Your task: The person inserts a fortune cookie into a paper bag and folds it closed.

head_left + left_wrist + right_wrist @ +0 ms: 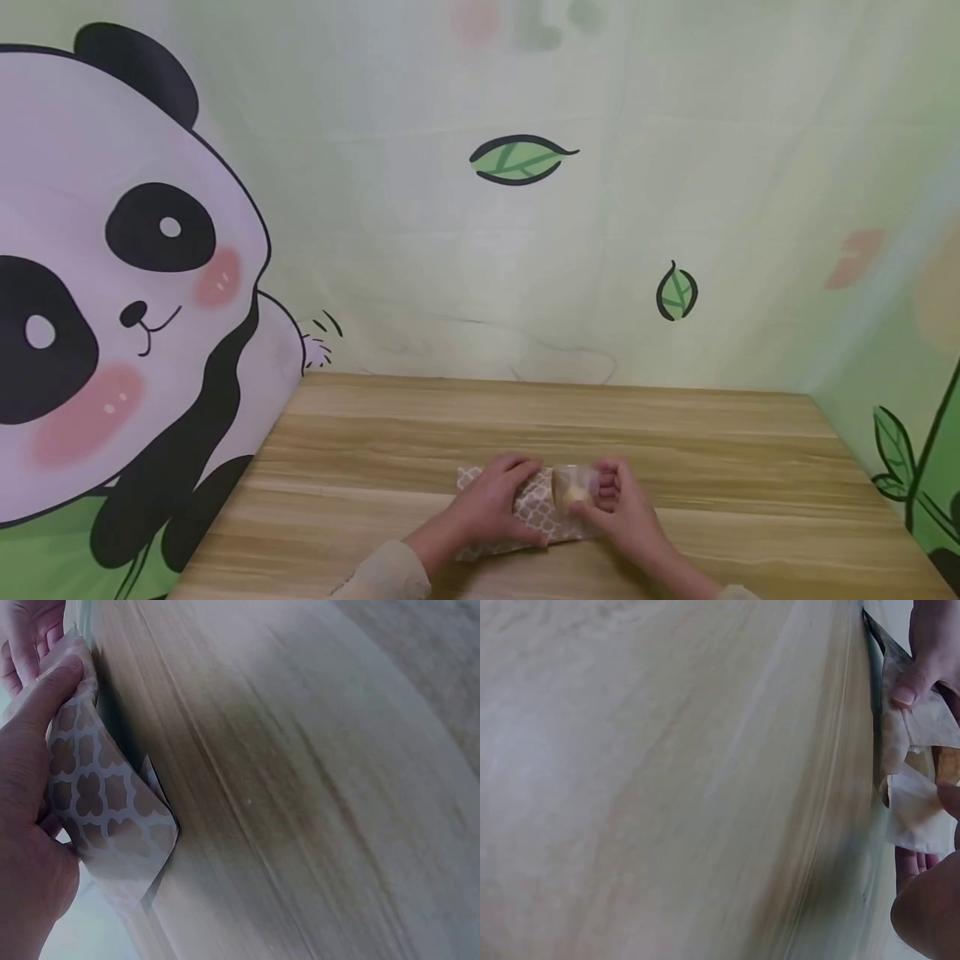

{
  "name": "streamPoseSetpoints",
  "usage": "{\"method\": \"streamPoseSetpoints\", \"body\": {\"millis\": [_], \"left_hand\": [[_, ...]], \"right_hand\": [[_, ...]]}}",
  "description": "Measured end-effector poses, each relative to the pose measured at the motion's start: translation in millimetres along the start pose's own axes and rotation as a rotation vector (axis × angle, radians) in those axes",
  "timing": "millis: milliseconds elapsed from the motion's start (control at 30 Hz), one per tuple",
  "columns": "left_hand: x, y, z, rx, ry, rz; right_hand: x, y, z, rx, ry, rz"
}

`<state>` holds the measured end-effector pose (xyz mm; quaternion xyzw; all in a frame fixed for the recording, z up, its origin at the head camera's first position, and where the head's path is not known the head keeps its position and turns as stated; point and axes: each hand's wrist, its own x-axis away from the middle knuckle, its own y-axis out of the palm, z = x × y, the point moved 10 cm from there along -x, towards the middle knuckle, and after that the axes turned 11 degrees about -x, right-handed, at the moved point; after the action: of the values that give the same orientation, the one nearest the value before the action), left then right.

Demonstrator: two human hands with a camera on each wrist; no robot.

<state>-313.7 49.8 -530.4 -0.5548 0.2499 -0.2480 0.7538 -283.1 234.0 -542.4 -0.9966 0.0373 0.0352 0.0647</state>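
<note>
A person with light-coloured sleeves (390, 571) works with both bare hands at a wood-grained table (337, 467), close to its near edge and a little right of the middle. Between the hands is a soft, flat pouch (536, 504), tan with a white lattice pattern, lying slantwise low over the tabletop.

The left hand (495, 500) lies across the pouch from the left, its grip narrow and holding it: the thumb is spread along the near side, the fingers over the far side. Seen from the left wrist, one corner of the pouch points out past the hand.

The right hand (626, 512) has a narrow grip too, pinching a small, see-through whitish packet (573, 479) at the pouch's right end, thumb in front and fingers curled behind. Something pale yellow shows in the packet beside the thumb. From the right wrist, an orange-brown piece (949, 765) peeps out between pouch and packet; I cannot tell what it is.

Behind the table hangs a pale green backdrop (420, 275) with drawn leaves, and a big cartoon panda (60, 158) fills the left side.
</note>
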Motion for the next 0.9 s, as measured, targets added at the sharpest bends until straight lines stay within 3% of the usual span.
{"method": "streamPoseSetpoints", "body": {"millis": [467, 900], "left_hand": [[0.2, 3.2, -0.8, -0.004, 0.001, -0.023], [-2.3, 6.4, 4.6, -0.005, 0.035, -0.029]], "right_hand": [[-2.7, -13, 4, 0.028, 0.055, -0.007], [-7.2, 5, 1, -0.040, 0.038, -0.089]]}}
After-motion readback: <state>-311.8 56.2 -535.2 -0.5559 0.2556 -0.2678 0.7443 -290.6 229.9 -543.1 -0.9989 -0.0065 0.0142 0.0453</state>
